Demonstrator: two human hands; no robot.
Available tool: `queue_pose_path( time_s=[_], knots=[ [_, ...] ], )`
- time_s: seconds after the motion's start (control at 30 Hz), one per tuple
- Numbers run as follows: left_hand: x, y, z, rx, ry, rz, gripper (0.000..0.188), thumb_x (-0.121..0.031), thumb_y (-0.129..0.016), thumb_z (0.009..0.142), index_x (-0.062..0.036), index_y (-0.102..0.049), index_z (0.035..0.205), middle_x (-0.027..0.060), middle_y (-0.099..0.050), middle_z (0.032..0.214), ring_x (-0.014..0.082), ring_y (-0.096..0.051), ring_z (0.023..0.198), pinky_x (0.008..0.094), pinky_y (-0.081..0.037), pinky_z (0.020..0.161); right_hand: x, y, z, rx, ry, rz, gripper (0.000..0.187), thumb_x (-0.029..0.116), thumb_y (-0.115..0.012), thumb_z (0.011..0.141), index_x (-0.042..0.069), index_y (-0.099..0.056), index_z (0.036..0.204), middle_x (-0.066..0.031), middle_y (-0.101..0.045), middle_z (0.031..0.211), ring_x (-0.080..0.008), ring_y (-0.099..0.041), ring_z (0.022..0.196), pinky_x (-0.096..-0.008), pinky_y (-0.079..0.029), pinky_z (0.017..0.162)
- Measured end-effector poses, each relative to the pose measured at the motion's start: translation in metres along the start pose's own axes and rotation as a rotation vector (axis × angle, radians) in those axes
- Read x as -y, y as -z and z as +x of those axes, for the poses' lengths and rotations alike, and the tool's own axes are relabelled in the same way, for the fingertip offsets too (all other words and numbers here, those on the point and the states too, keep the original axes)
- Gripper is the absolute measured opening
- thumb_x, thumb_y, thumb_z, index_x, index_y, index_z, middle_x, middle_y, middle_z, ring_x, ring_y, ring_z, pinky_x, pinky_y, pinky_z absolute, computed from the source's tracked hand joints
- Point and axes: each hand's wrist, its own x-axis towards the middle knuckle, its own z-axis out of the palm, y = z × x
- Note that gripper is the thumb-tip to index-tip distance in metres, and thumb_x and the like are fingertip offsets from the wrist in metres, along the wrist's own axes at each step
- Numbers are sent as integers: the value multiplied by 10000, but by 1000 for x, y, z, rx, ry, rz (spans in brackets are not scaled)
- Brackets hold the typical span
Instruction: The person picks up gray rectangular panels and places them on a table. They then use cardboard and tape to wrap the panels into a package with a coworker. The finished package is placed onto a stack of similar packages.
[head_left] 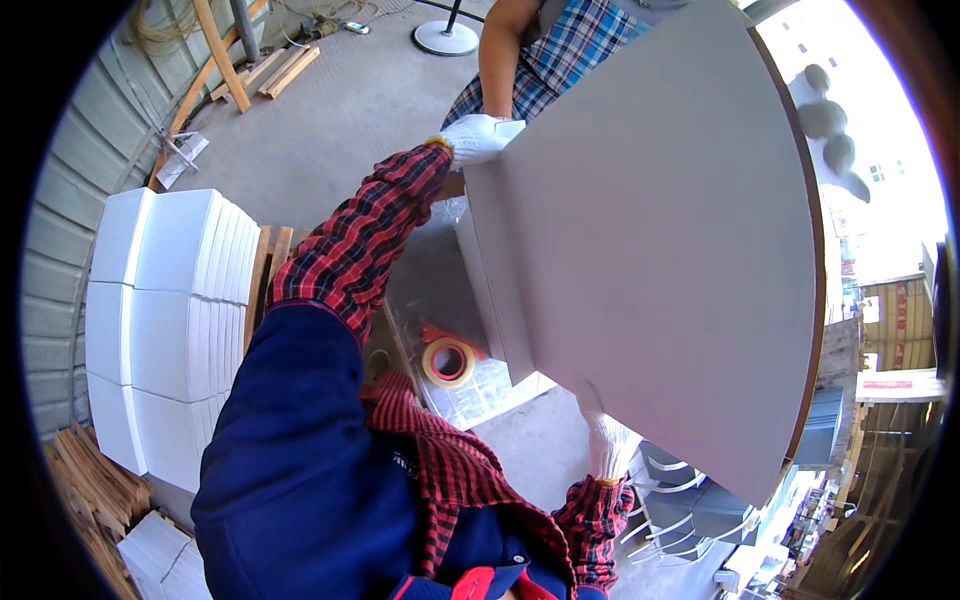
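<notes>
A large pale grey cardboard sheet (670, 240) with a brown edge spreads in front of me. Along its left side a narrow strip (500, 270) is folded downward. My left hand (478, 138), in a white glove, grips the sheet's far left corner. At the near edge my right hand (612, 445), also gloved, has hold of the sheet, with part of its fingers hidden. Below the folded strip, a tape dispenser with a roll of tape (435, 372) rests on a surface covered in clear plastic.
Across from me stands a person in a blue plaid garment (575, 50), one bare forearm (497, 70) reaching down beside my left glove. Stacked white boxes (165, 300) stand at left. Wood strips (290, 72) and a round stand base (445, 38) are on the floor. Grey bundles with white straps (690, 510) lie at right.
</notes>
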Motion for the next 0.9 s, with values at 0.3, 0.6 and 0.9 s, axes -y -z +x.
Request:
queue_pose_path(
  time_s=[0.3,0.6,0.9],
  knots=[
    [50,-21,11,-258,-205,-448,443,-306,-616,966,-100,-574,1357,62,-685,1169,176,-638,1032,309,-495,900,13,1,17,11,152,25,322,284,-771,750,53,-715,967,-89,-707,890,-248,-665,782,-392,-528,720],
    [-216,106,-105,-986,-1320,148,170,-177,-595,958,-21,-656,986,157,-647,961,324,-617,964,416,-474,869,11,-7,28,-43,207,328,309,183,-797,689,6,-696,923,-97,-686,851,-239,-639,742,-374,-517,704],
    [-193,42,-93,-1049,-1257,100,106,-86,-576,913,-6,-622,859,114,-570,839,298,-562,842,396,-438,843,-51,-65,12,-41,217,206,337,255,-771,749,7,-694,965,-86,-686,853,-241,-631,744,-363,-511,689]
  ],
)
